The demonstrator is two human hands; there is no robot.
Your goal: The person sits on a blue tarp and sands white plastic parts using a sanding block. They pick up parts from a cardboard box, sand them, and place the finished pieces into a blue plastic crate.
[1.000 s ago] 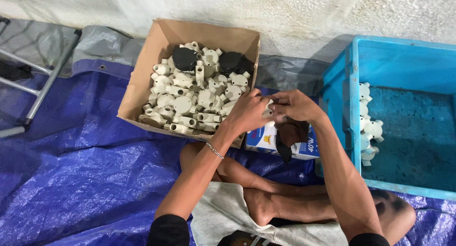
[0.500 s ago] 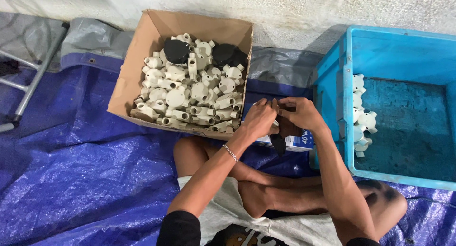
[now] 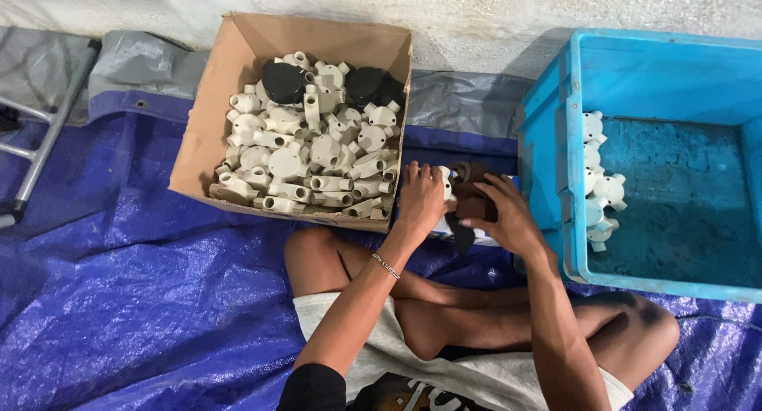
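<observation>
At frame centre I see both hands meet — my left hand (image 3: 421, 198) pinches a cream fitting (image 3: 446, 182), my right hand (image 3: 502, 213) closes fingers on a dark cap (image 3: 470, 195) just right of it.

A small cream plastic pipe box (image 3: 445, 182) with round stubs sticks out between the two hands, just past the front right corner of the cardboard box. Only a little of it shows. A dark brown cloth (image 3: 470, 207) lies bunched up right against it. Part of the cloth is squeezed tight and a loose end hangs down below. Both things are up off the blue sheet, above the crossed legs.
</observation>
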